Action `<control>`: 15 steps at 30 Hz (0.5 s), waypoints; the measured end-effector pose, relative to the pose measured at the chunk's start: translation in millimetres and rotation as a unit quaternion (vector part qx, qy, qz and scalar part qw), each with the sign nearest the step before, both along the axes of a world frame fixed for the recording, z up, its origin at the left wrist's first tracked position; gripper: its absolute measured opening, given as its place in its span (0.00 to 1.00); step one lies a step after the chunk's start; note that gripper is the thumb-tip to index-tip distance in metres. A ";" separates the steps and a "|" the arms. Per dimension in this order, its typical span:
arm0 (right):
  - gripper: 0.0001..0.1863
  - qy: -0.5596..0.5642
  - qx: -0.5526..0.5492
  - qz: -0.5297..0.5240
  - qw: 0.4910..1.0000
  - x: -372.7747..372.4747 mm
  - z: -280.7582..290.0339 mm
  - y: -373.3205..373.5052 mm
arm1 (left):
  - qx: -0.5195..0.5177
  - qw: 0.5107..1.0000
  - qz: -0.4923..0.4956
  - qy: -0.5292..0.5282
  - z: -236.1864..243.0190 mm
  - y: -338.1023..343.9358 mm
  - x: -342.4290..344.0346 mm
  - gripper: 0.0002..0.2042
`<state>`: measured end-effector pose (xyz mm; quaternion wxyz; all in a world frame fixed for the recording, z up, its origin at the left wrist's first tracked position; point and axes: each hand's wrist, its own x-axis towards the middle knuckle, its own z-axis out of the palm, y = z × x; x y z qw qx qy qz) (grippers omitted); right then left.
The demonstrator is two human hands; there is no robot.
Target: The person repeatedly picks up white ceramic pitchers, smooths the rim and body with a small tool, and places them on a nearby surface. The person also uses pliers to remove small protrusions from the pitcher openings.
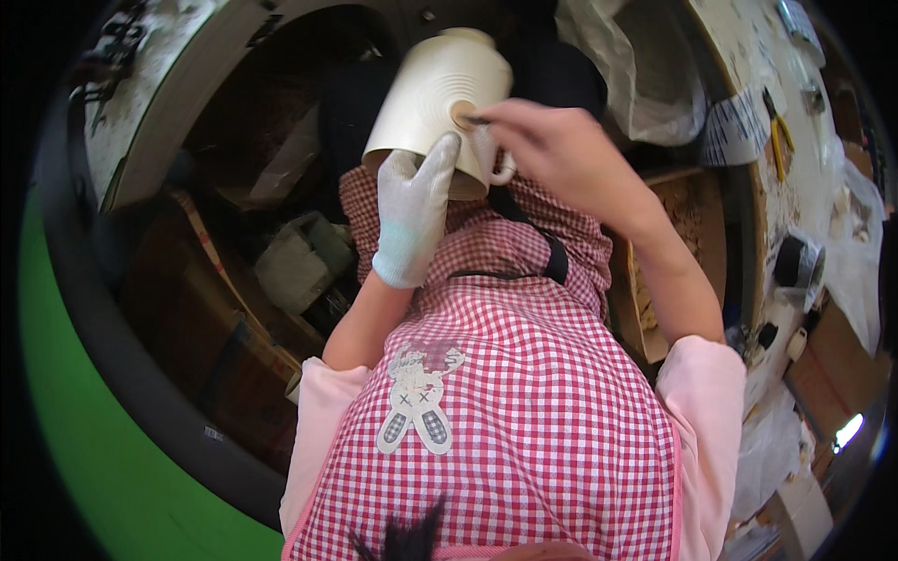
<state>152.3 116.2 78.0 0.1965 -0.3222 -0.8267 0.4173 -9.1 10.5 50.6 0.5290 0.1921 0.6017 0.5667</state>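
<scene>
Cream vessel (440, 89) is being held at 12 o'clock, over the lap. Long axis is being tilted slightly: narrow neck aimed at about 12:30, wide open end at about 6:30, handle (506, 170) at 4 o'clock on the body. Rim is being gripped by the gloved left hand (418, 201), thumb outside, other fingers mostly hidden. Round tan spot (462, 113) on the wall is being met by the bare right hand (552, 150), fingers pinched on a small dark piece (478, 120); blurred, can't tell what. Cluttered bench (762, 210) is being occupied by yellow-handled pliers (782, 140) at 2 o'clock. Shavings are being contained in a box (647, 323) near 3. Green floor (61, 402) is showing at 8:30.
</scene>
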 end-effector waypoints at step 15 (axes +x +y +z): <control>0.42 0.230 -0.115 -0.180 0.949 31.5 -15.5 57.5 | 0.063 0.998 0.028 0.011 -7.2 -24.6 -19.3 0.24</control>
